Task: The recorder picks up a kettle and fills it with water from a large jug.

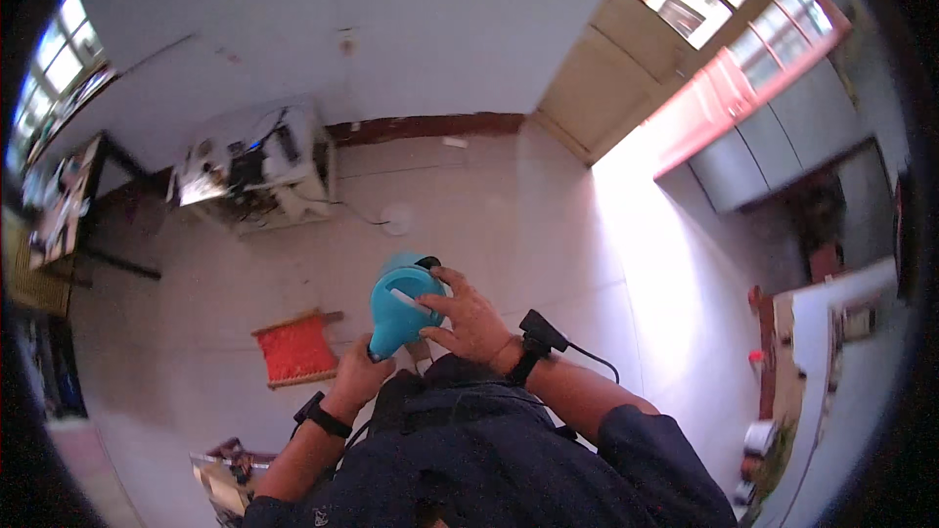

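Note:
A turquoise kettle (pixel 396 312) is held in front of my body, seen from above. My left hand (pixel 361 381) is closed around its narrow end at the lower left, which looks like the handle. On the top, the fingers of my right hand (pixel 469 319) touch the lid side and a white strip (pixel 409 301) that lies across it. I cannot tell whether the right fingers grip or only rest there. A dark patch (pixel 428 262) shows at the kettle's far edge. Both wrists wear black straps with small devices.
A low white table (pixel 293 194) with cluttered devices stands by the wall; a cord runs from it to a white round disc (pixel 396 220) on the floor. A stool with a red seat (pixel 297 350) is at left. An open pink door (pixel 704 114) is at right, cabinets (pixel 748 154) beyond.

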Tool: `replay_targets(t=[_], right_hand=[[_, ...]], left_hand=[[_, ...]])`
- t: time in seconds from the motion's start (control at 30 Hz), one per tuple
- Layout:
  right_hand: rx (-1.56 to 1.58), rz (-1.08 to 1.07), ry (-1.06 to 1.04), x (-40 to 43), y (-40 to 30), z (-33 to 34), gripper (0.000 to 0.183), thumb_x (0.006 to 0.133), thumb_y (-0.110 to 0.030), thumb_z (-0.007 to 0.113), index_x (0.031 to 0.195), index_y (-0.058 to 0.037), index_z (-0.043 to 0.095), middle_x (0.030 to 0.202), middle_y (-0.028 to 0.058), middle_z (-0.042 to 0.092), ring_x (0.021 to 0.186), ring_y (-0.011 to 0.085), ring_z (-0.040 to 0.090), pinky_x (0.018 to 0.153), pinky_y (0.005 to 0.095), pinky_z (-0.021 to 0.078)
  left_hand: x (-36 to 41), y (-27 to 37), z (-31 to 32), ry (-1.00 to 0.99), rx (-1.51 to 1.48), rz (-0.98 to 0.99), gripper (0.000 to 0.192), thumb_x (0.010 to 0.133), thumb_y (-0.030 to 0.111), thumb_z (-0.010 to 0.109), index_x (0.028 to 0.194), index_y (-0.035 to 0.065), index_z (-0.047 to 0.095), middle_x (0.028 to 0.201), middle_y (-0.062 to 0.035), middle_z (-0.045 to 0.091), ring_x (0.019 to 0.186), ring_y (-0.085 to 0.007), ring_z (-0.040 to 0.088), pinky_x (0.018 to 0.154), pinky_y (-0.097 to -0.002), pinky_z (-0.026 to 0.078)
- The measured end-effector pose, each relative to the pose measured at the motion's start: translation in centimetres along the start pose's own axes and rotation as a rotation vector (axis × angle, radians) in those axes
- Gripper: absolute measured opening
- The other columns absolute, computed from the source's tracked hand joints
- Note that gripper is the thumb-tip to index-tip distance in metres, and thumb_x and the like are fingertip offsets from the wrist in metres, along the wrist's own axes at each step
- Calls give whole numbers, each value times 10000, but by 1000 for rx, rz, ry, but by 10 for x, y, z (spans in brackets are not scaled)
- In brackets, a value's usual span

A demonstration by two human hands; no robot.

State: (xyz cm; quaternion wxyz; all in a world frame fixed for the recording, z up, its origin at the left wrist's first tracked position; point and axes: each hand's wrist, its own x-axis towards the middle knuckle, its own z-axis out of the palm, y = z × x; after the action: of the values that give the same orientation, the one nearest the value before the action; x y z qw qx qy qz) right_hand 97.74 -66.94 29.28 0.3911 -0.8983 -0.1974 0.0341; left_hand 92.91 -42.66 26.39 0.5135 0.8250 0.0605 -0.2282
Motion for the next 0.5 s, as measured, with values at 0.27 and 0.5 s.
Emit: replay_targets(t=[0.27,0.5], right_hand=[[33,332,314,-108,62,-65,499,743,-224,840,1179,-65,657,1445,288,413,1293,478,479,1061,499,452],[102,528,525,-191,166,-166,375,751,-230,833,1062,-64,704,1397,267,474,1288,451,488,1058,480,452]], left_hand=[[35,73,117,-289,356,45,521,745,247,724,1163,-42,607,971,-246,686,926,-401,681,822,-448,529],[85,173,263,-507,499,92,421,759,213,707,1120,11,627,964,-219,687,911,-390,676,805,-461,518]])
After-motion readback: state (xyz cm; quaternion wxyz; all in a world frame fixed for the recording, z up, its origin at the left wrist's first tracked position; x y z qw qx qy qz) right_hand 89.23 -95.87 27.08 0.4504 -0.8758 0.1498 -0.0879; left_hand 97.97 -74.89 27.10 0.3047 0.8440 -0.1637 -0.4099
